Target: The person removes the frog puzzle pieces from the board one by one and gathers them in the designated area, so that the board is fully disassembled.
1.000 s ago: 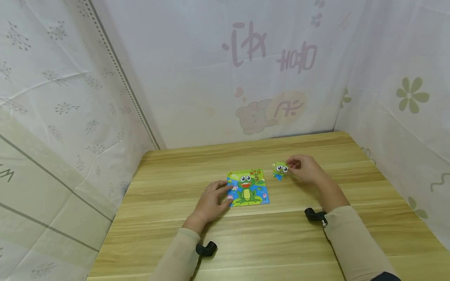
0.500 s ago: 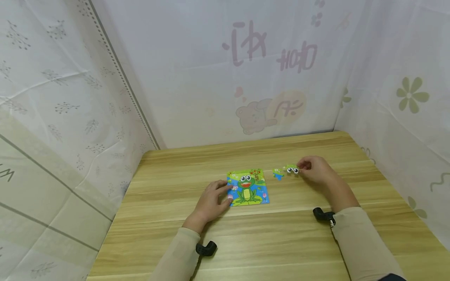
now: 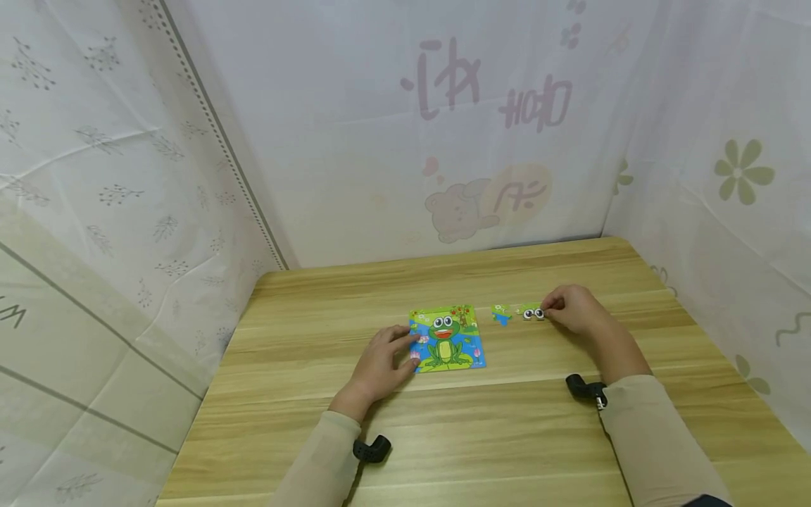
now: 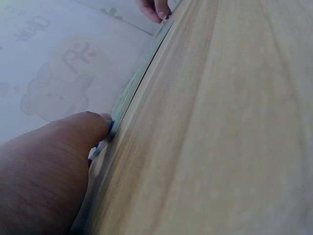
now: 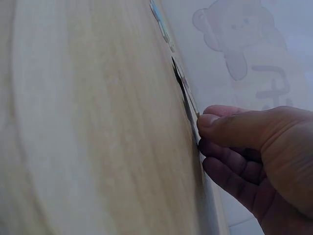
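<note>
A square frog jigsaw puzzle (image 3: 445,350) lies on the wooden table. My left hand (image 3: 379,364) rests at its left edge, fingers spread, fingertips on the border. In the left wrist view the thumb (image 4: 95,128) touches the puzzle's rim. Farther right, my right hand (image 3: 573,310) pinches a green puzzle piece (image 3: 531,310) printed with the frog's eyes, between thumb and forefinger. In the right wrist view this piece (image 5: 184,84) is seen edge-on, tilted close over the table, its near end between the fingertips. Another puzzle piece (image 3: 501,315), green and blue, lies between the puzzle and the held piece.
The light wooden table (image 3: 405,422) reaches back to a white printed curtain (image 3: 355,176). More curtain hangs along the left and right sides. A black wrist camera (image 3: 372,449) sits on the left forearm, another black camera (image 3: 583,389) on the right.
My right hand has moved right with the eye piece, away from above the green-and-blue piece, which is now uncovered, then lowered slightly. The left hand and puzzle have stayed put.
</note>
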A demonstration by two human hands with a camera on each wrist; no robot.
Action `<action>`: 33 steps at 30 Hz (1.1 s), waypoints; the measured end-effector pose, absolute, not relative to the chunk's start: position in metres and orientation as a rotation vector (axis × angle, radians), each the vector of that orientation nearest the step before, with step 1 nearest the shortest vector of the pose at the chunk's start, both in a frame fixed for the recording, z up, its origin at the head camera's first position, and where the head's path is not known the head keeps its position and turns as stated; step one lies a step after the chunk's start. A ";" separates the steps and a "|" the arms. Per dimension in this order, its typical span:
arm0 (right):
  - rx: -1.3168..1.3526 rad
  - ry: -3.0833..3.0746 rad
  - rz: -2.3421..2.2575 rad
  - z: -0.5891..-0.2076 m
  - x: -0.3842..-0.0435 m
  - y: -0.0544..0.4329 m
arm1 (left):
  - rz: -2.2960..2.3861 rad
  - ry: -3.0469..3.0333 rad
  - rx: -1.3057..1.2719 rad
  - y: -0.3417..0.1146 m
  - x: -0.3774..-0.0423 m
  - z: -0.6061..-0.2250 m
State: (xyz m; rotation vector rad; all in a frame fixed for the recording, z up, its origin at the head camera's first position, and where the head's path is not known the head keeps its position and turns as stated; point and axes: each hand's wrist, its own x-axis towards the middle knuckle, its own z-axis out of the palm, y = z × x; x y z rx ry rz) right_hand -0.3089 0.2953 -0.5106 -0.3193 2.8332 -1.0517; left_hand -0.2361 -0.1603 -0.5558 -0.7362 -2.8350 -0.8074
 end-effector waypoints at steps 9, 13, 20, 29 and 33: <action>-0.417 2.897 -1.028 -0.517 -0.311 0.293 | -0.808 -2.836 -0.733 -0.160 -0.236 -0.556; -0.429 2.915 -1.005 -0.517 -0.311 0.293 | -0.805 -2.836 -0.732 -0.160 -0.235 -0.555; -0.409 2.929 -0.981 -0.515 -0.308 0.291 | -0.800 -2.845 -0.727 -0.160 -0.236 -0.556; -0.406 2.941 -0.990 -0.517 -0.309 0.293 | -0.810 -2.841 -0.725 -0.160 -0.237 -0.556; -0.394 2.921 -1.018 -0.518 -0.309 0.294 | -0.805 -2.850 -0.725 -0.159 -0.236 -0.555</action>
